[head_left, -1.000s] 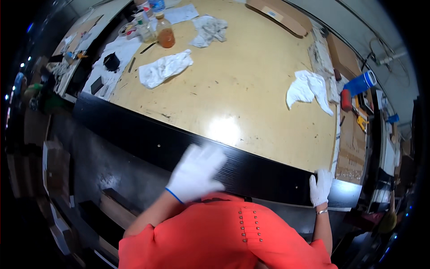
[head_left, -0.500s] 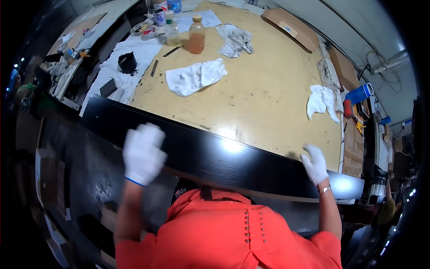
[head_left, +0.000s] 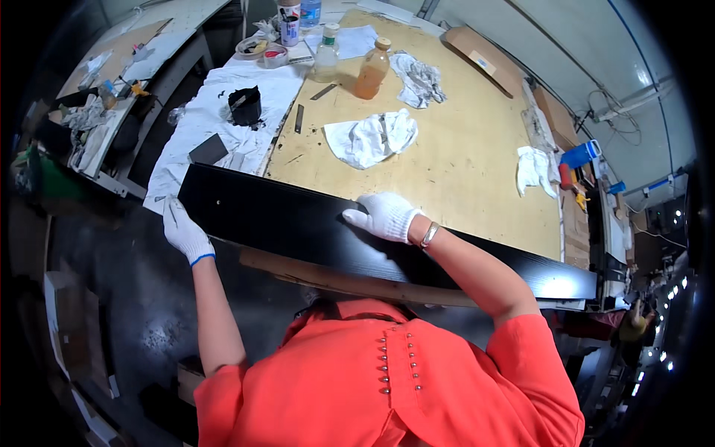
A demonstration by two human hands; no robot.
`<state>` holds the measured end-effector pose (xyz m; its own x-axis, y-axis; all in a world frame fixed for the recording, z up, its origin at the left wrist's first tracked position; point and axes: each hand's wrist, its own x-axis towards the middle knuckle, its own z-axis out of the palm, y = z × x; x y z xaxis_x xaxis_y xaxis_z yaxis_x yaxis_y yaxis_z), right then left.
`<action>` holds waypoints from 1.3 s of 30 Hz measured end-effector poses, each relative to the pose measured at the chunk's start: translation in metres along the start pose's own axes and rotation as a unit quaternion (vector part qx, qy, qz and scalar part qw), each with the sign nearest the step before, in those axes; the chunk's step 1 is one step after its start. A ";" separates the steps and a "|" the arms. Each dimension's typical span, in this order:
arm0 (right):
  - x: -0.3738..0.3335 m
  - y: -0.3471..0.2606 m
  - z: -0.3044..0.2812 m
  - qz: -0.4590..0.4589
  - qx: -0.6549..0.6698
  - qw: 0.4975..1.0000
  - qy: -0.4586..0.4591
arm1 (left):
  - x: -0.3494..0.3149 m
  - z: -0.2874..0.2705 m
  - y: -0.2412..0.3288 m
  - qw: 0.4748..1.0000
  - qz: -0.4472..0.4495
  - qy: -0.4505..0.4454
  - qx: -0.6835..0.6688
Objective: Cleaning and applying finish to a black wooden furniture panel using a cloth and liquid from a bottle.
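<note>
A long black board [head_left: 275, 223] with a glossy, grained face lies along the near edge of the table. My left hand [head_left: 186, 232], in a white knitted glove with a blue cuff, grips the board's left end; part of its grip is hidden. Farther right, my right hand [head_left: 386, 217], also gloved in white, holds the board's far edge. Its thumb lies on the black face and its other fingers are partly hidden beyond the edge. A small hole shows near the board's left end.
Crumpled white cloth [head_left: 372, 139], an orange-liquid bottle [head_left: 372, 71], a clear bottle [head_left: 326, 56], and a grey rag [head_left: 418, 78] lie beyond the board. Left, a black cup [head_left: 245, 106] and dark block [head_left: 208, 150] sit on white sheeting [head_left: 201, 112]. Cardboard [head_left: 484, 59] stands far right.
My left hand has moved left to the board's end and taken hold of it. My right hand has swung leftward along the board to its far edge. The view has shifted slightly.
</note>
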<state>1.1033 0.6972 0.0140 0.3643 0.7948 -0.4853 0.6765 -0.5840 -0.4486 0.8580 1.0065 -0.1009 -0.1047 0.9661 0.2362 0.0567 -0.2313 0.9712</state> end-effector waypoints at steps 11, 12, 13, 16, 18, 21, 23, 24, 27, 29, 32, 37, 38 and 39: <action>-0.006 -0.018 0.017 0.065 -0.039 0.986 0.151 | 0.011 0.032 0.077 0.905 0.279 -0.146 0.287; -0.006 -0.012 0.019 0.068 -0.027 0.986 0.149 | -0.008 0.068 0.108 0.922 0.209 -0.264 0.193; -0.006 -0.004 0.021 0.073 -0.015 0.986 0.149 | -0.030 0.110 0.136 0.889 0.194 -0.384 0.156; -0.010 -0.013 0.014 0.062 0.015 0.989 0.137 | -0.070 0.227 0.116 0.714 0.442 -0.524 0.146; -0.008 -0.010 0.019 0.051 0.039 0.988 0.140 | -0.119 0.275 0.114 0.611 0.504 -0.528 0.307; -0.014 -0.008 0.013 0.024 0.068 0.987 0.140 | -0.157 0.325 0.066 0.515 0.603 -0.506 0.339; -0.014 -0.004 0.019 0.021 0.079 0.983 0.166 | -0.168 0.352 0.050 0.515 0.510 -0.597 0.342; -0.016 -0.005 0.018 0.019 0.080 0.982 0.168 | -0.171 0.356 0.049 0.508 0.398 -0.681 0.346; -0.014 -0.010 0.012 0.001 0.093 0.989 0.112 | -0.141 0.344 0.051 0.556 0.330 -0.686 0.334; -0.014 0.005 0.012 0.002 0.095 0.988 0.119 | -0.129 0.309 0.120 0.613 0.336 -0.661 0.271; -0.009 0.010 0.018 0.008 0.108 0.984 0.142 | -0.097 0.206 0.191 0.691 0.537 -0.477 0.074; -0.007 0.014 0.025 -0.063 0.054 0.980 0.181 | -0.170 0.077 0.181 0.656 0.396 -0.613 0.192; -0.007 0.013 0.027 -0.092 0.023 0.976 0.194 | -0.171 0.067 0.167 0.676 0.379 -0.601 0.196; -0.005 0.009 0.029 -0.104 0.021 0.977 0.184 | -0.168 0.063 0.154 0.692 0.364 -0.593 0.192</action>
<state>1.0890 0.6827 -0.0095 0.4329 0.8978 -0.0817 0.7358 -0.4042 -0.5433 0.9466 0.8156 0.0067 0.9660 0.0783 0.2466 -0.0499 -0.8788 0.4746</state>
